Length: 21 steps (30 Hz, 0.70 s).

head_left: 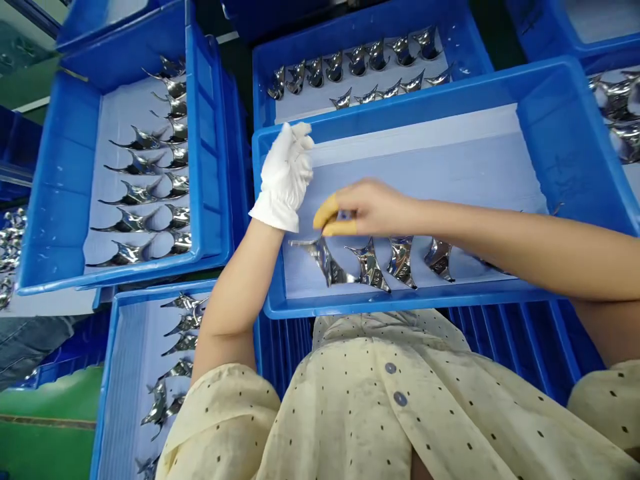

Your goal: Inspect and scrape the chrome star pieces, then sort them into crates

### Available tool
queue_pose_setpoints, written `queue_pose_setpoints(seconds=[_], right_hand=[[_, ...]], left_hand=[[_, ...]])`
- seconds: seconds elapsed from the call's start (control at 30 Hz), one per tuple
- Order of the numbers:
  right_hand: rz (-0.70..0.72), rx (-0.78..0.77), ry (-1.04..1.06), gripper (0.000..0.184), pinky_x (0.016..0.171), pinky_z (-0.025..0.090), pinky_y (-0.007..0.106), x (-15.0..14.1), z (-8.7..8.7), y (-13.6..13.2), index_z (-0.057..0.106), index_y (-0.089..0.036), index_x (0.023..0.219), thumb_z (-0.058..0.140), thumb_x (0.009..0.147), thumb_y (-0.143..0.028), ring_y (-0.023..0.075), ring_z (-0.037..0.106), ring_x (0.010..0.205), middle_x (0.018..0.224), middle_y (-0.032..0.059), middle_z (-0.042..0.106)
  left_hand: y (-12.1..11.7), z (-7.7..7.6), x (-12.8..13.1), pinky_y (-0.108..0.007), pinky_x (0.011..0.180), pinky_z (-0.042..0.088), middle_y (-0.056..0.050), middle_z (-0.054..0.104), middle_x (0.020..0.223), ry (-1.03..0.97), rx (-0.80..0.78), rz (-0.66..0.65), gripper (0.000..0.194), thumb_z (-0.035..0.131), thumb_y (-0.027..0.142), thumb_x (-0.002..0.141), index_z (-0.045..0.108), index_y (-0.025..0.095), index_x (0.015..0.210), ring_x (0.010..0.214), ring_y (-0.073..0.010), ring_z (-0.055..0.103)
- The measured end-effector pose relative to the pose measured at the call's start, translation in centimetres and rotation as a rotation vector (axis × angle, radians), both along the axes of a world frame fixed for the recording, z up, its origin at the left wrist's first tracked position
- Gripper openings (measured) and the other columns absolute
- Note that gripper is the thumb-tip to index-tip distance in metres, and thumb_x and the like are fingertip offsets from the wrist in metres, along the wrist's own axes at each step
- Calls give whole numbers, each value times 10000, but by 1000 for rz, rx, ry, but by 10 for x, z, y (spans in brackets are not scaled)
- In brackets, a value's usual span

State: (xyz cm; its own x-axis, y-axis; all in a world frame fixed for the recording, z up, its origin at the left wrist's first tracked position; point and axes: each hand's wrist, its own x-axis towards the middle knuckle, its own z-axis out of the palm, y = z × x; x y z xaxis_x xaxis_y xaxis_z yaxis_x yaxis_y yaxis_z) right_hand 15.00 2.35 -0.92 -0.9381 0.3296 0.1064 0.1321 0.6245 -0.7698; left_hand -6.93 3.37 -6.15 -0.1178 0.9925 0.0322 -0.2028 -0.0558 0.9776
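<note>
**Right hand (373, 207) pinches a polished metal piece (329, 265) low in the blue plastic tray (360, 307)**

From my remote seat, I see the right grip narrow: thumb and finger, both in yellow finger cots (341, 229), come together at the upper tip of the pronged, mirror-bright piece. That piece is blurred and tilted, near the left end of the tray's front row, above the white paper liner (430, 167). Just to its right, three more polished pieces (371, 268) stand in line along the near wall; my right forearm partly covers others further along.

My left hand (286, 177), in a white glove, is raised over the tray's far left corner, fingers loosely curled. I cannot tell whether that grip closes on anything.

Beyond, a second blue tray (350, 35) carries two rows of shiny curved pieces. On the left, a deep blue tray (206, 133) has two columns of pronged ones, and another tray (104, 380) below it carries several more, partly behind my left arm. A cream dotted shirt (350, 400) fills the lower middle of my view.
</note>
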Motion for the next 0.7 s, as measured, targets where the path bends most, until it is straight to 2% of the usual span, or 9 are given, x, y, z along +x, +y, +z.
queue_pose_setpoints(seconds=[0.1, 0.17, 0.23, 0.3, 0.4, 0.47, 0.53, 0.6, 0.7], right_hand=[[-253, -87, 314, 220, 929, 596, 331, 37, 13, 19, 836, -217, 1096, 802, 953, -380, 188, 760, 1012, 1135, 39, 838], [-391, -124, 397, 240, 939, 615, 340, 58, 17, 24, 836, -215, 1045, 854, 904, -409, 195, 755, 1017, 1114, 50, 829], [-481, -167, 401, 264, 904, 630, 333, 72, 18, 23, 835, -211, 1011, 892, 861, -421, 193, 749, 988, 1065, 52, 818], [-565, -217, 376, 291, 811, 626, 310, 80, 17, 17, 836, -219, 1068, 888, 850, -405, 173, 729, 893, 1015, 41, 807], [-675, -324, 372, 410, 649, 563, 273, 84, 15, 4, 799, -245, 1218, 866, 824, -333, 112, 625, 677, 978, 12, 797], [-682, -412, 378, 436, 566, 504, 258, 84, 13, -3, 782, -250, 1197, 877, 775, -307, 75, 512, 567, 992, 1, 800], [-679, -487, 389, 353, 518, 458, 255, 82, 9, -7, 780, -247, 1080, 888, 752, -320, 58, 429, 524, 1005, 2, 803], [-710, -534, 431, 262, 536, 478, 266, 79, 3, -9, 764, -241, 945, 898, 749, -352, 77, 474, 558, 975, 13, 800], [-742, -565, 489, 249, 691, 579, 312, 75, -4, -9, 728, -227, 827, 899, 761, -396, 151, 655, 745, 902, 29, 777]], left_hand=[[-17, 19, 31, -317, 594, 410, -51, 721, 841, -71, -147, -298, 597, 861, 762, 778, 735, 227, 1013, 752, -152, 560], [-33, 32, 51, -278, 477, 360, -68, 749, 854, -78, -235, -546, 597, 868, 706, 806, 735, 163, 1017, 593, -108, 547], [-46, 40, 65, -242, 443, 374, -75, 765, 878, -107, -258, -660, 615, 897, 688, 795, 729, 138, 1013, 530, -78, 554], [-54, 43, 73, -205, 458, 422, -60, 765, 862, -124, -232, -609, 608, 962, 656, 738, 710, 150, 963, 531, -63, 579], [-57, 40, 82, -182, 475, 457, -16, 727, 749, -81, -162, -346, 579, 1003, 604, 698, 664, 173, 885, 528, -67, 602], [-59, 39, 86, -196, 498, 491, 4, 691, 674, -10, -95, -181, 536, 980, 586, 730, 663, 177, 871, 526, -86, 616], [-64, 38, 90, -220, 519, 515, 5, 686, 658, 78, -39, -97, 479, 945, 565, 778, 683, 176, 875, 537, -106, 634], [-69, 37, 92, -244, 538, 527, -7, 711, 702, 184, 21, -78, 431, 907, 560, 832, 722, 179, 910, 567, -123, 657], [-76, 35, 93, -281, 601, 526, 0, 697, 725, 427, 209, -34, 439, 916, 602, 825, 759, 199, 904, 603, -130, 630]])
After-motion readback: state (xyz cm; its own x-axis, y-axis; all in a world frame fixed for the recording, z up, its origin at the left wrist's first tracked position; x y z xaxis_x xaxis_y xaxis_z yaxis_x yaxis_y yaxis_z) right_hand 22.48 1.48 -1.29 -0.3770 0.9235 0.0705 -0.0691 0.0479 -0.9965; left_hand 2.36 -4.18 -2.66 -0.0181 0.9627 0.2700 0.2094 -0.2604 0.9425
